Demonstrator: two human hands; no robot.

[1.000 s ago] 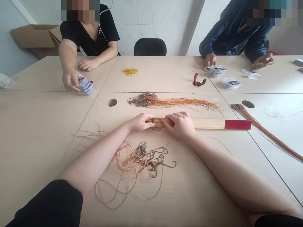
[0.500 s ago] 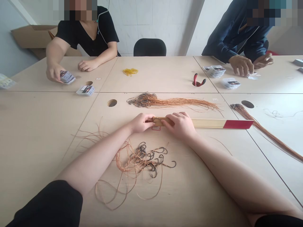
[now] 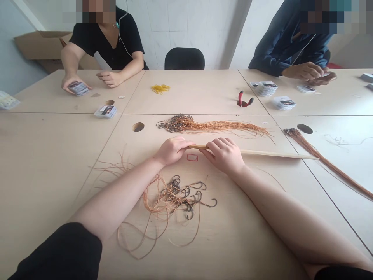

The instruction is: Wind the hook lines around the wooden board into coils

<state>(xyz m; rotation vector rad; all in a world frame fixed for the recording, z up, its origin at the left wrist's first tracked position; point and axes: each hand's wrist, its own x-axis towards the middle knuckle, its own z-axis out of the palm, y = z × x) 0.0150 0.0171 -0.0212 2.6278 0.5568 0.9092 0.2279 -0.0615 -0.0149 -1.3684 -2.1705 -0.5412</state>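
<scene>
Pale strip (image 3: pixel 271 154) was edge-on over desk (image 3: pixel 233 241), w/ L hand (image 3: pixel 171 151) pinching its end & R hand (image 3: pixel 226 156) clasping it nearby. Step was prob. aligning it; next move seemingly called for steady two-hand grip.

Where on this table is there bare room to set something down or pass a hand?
Bare table: well left of the left forearm; between the near hooks and right forearm; between the yellow bands and red-handled tool. Crowded: around those hooks, and where the left hand and right hand hold the wooden strip.
</scene>
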